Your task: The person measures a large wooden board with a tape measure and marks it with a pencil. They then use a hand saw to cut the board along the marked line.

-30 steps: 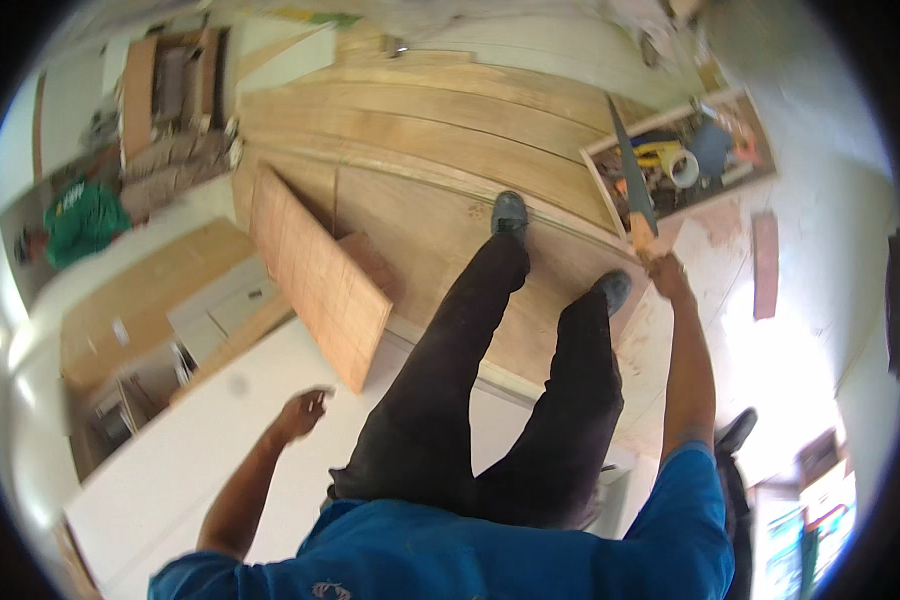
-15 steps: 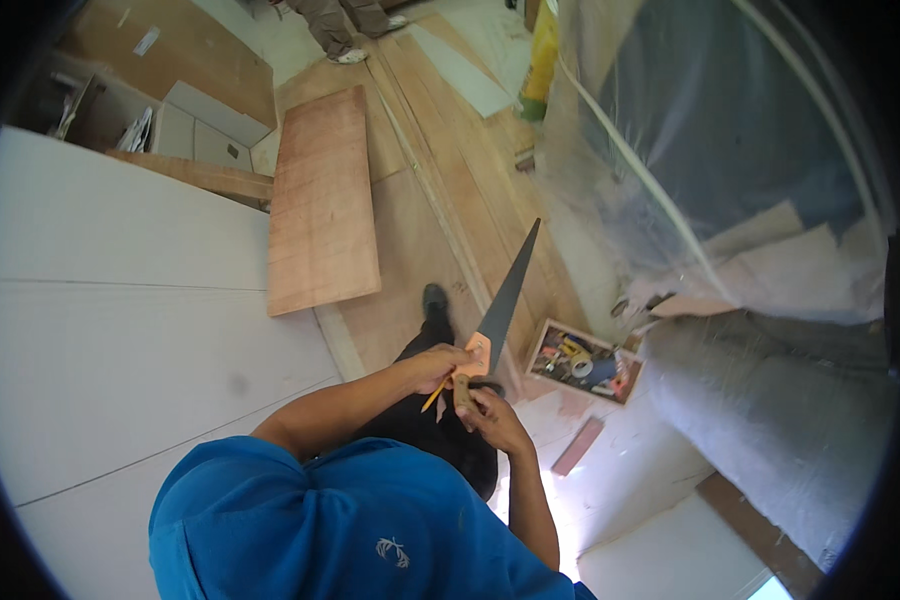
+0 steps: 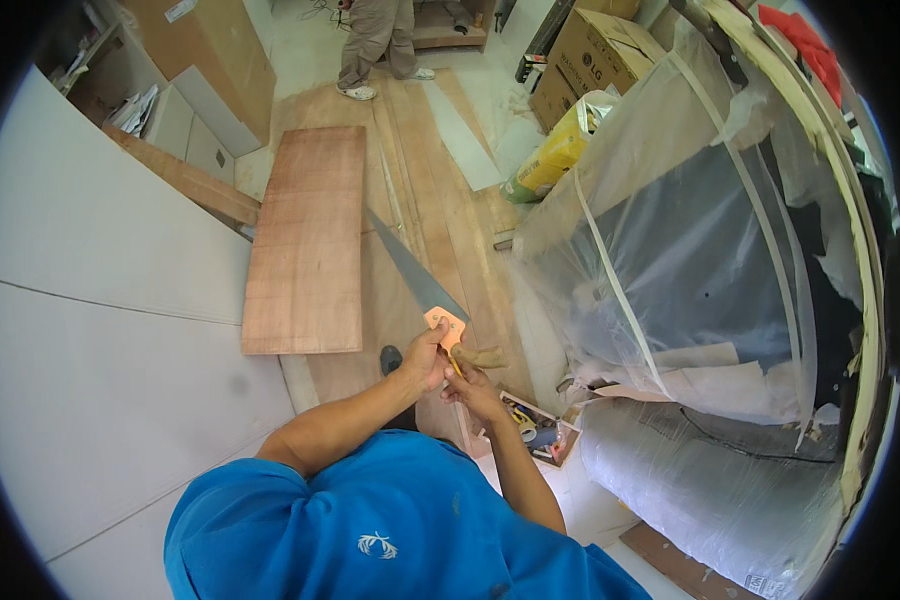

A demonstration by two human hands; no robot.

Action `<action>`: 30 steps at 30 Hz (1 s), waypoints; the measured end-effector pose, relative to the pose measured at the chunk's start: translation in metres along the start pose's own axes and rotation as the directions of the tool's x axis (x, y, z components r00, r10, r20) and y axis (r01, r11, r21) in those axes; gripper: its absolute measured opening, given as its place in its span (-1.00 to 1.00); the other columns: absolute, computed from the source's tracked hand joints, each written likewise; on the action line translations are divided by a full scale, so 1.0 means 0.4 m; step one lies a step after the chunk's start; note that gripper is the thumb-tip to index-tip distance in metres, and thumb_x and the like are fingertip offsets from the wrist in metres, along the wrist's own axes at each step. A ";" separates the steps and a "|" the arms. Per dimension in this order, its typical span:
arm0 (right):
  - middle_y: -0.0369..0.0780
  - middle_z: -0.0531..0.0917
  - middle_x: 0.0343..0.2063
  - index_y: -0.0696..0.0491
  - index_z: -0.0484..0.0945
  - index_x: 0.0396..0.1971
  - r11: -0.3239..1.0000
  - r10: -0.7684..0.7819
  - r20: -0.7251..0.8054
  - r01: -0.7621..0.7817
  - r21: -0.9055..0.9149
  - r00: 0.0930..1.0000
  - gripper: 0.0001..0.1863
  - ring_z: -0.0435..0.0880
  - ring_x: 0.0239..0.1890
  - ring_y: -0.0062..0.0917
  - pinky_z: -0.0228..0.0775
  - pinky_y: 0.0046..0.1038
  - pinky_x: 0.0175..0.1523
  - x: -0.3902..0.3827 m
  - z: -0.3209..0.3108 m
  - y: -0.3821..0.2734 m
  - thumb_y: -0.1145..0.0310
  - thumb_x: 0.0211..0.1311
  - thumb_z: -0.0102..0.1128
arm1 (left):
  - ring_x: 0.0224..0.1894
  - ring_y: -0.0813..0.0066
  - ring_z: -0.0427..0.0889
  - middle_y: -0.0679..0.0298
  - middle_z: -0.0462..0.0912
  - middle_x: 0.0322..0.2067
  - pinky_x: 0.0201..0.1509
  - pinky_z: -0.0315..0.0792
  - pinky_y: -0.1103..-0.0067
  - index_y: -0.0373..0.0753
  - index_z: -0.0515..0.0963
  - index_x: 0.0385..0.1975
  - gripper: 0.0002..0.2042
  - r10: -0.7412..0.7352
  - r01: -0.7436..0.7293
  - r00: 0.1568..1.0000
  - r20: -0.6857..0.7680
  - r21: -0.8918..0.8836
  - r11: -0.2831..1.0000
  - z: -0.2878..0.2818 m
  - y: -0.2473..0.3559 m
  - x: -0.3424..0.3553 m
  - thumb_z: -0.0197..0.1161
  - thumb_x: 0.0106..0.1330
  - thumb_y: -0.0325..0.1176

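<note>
My left hand [image 3: 426, 357] is closed on the handle of a hand saw [image 3: 416, 274], whose long grey blade points away from me toward the plywood board [image 3: 302, 240]. My right hand [image 3: 475, 394], just below and to the right, has its fingers closed on a yellow pencil [image 3: 454, 368], close beside the wooden grip. The reddish plywood board lies at a slant of light and grain to the left of the blade, on wooden sheets [image 3: 420, 150]. My dark shoe [image 3: 391, 358] shows below the board.
A co-worker's legs [image 3: 375, 50] stand at the back near cardboard boxes [image 3: 580, 70] and a yellow sack [image 3: 555, 150]. A toolbox [image 3: 560, 450] sits by my right arm. A plastic-wrapped bulk [image 3: 690, 270] fills the right. White panels [image 3: 100, 380] are at left.
My left hand rose from low and empty to the saw handle, meeting my right. The saw swung left toward the board. The view turned up toward the co-worker.
</note>
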State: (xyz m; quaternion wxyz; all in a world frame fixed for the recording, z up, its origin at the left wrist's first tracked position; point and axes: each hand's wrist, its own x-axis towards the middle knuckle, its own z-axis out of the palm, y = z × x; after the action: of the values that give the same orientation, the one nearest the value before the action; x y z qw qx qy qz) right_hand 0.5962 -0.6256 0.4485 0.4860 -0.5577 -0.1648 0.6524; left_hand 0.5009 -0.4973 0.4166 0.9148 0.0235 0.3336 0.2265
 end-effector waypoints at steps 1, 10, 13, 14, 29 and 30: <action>-0.27 0.67 -0.12 0.06 0.34 0.44 0.999 0.014 -0.002 -0.014 -0.047 1.000 -0.43 0.65 -0.36 -0.61 0.52 -0.54 -0.24 0.026 -0.008 -0.026 0.11 0.59 0.13 | -0.09 0.29 0.60 0.16 0.60 -0.13 0.05 0.58 0.29 -0.20 0.48 0.04 -0.68 -0.004 0.004 1.000 0.005 0.022 1.000 0.018 0.015 0.021 0.26 0.53 -0.10; -0.32 0.60 -0.39 0.01 0.48 0.33 0.888 0.075 -0.052 -0.091 -0.450 0.996 -0.53 0.56 -0.50 -0.58 0.46 -0.49 -0.35 0.056 -0.109 -0.195 0.06 0.64 -0.02 | -0.06 0.20 0.67 0.10 0.67 -0.06 0.11 0.59 0.22 -0.30 0.44 0.16 -0.60 0.204 -0.196 0.979 -0.026 0.186 0.963 0.033 0.273 0.130 0.22 0.55 -0.13; -0.16 0.69 -0.11 0.08 0.49 0.28 0.716 0.076 -0.216 -0.204 -0.667 0.973 -0.49 0.68 -0.10 -0.53 0.49 -0.49 0.03 -0.059 -0.340 -0.053 0.00 0.65 -0.07 | -0.14 0.10 0.75 0.03 0.70 -0.07 0.09 0.63 0.18 -0.28 0.41 0.17 -0.64 0.269 -0.262 0.963 -0.021 0.168 0.950 0.000 0.438 0.136 0.16 0.58 -0.16; -0.17 0.70 -0.15 0.10 0.50 0.26 0.812 0.208 -0.227 -0.297 -0.503 0.951 -0.50 0.69 -0.11 -0.47 0.51 -0.42 0.03 -0.111 -0.452 0.071 0.01 0.65 -0.08 | -0.15 0.12 0.74 -0.02 0.70 -0.06 0.09 0.63 0.19 -0.29 0.42 0.14 -0.65 0.289 -0.273 0.956 -0.060 0.187 0.944 -0.048 0.486 0.143 0.17 0.56 -0.16; -0.20 0.73 -0.25 0.16 0.57 0.13 0.672 0.092 -0.193 -0.203 -0.712 0.977 -0.56 0.71 -0.15 -0.36 0.54 -0.26 -0.01 0.587 -0.706 -0.466 0.11 0.62 -0.07 | -0.40 0.29 0.68 0.03 0.67 -0.24 -0.42 0.54 0.47 -0.36 0.50 -0.02 -0.77 0.416 -0.245 0.512 -0.752 0.336 0.910 -0.392 0.669 0.045 0.21 0.53 -0.33; -0.20 0.73 -0.25 0.16 0.57 0.13 0.650 0.078 -0.165 -0.176 -0.739 0.983 -0.56 0.71 -0.15 -0.36 0.55 -0.26 -0.01 0.651 -0.698 -0.526 0.11 0.62 -0.07 | -0.41 0.31 0.67 0.07 0.68 -0.27 -0.42 0.53 0.48 -0.34 0.52 -0.04 -0.79 0.401 -0.221 0.507 -0.763 0.334 0.916 -0.387 0.634 0.048 0.19 0.53 -0.33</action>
State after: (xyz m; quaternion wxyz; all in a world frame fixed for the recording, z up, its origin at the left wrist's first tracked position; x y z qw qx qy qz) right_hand 0.9635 -0.4044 0.3696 0.1747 -0.7561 -0.3504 0.5244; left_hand 0.3165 -0.2783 0.3342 0.5916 0.0645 0.7288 0.3386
